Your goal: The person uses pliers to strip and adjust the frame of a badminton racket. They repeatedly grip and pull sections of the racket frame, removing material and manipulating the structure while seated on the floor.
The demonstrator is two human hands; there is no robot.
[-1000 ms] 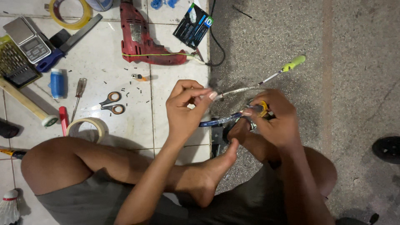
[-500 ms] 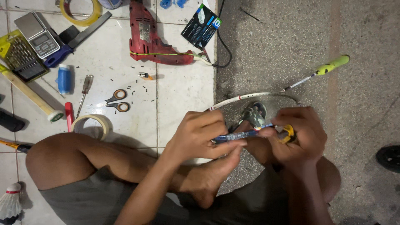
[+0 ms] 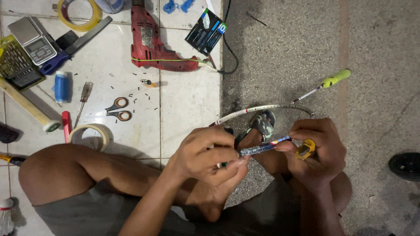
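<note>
I sit cross-legged on the floor with a badminton racket (image 3: 262, 108) over my feet; its white frame curves above my hands and its green-gripped handle (image 3: 334, 79) points up to the right. My left hand (image 3: 208, 153) pinches the left end of a shiny blue and silver section of the racket frame (image 3: 262, 147). My right hand (image 3: 317, 150) grips the other end of it and also holds a small tool with a yellow handle (image 3: 305, 149). My sandalled foot (image 3: 262, 123) lies just behind the frame.
On the white tiles to the left lie a red power drill (image 3: 153, 43), scissors (image 3: 116, 109), a roll of masking tape (image 3: 91, 133), a yellow tape roll (image 3: 78, 15), a blue thread spool (image 3: 61, 86), a screwdriver (image 3: 83, 98), a digital scale (image 3: 33, 39) and a dark packet (image 3: 205, 31). A black shoe (image 3: 404, 165) sits at the right.
The view has tilted, so my hands sit lower in the frame. They have dropped from the raised racket frame onto the shiny section and now hold it level between them.
</note>
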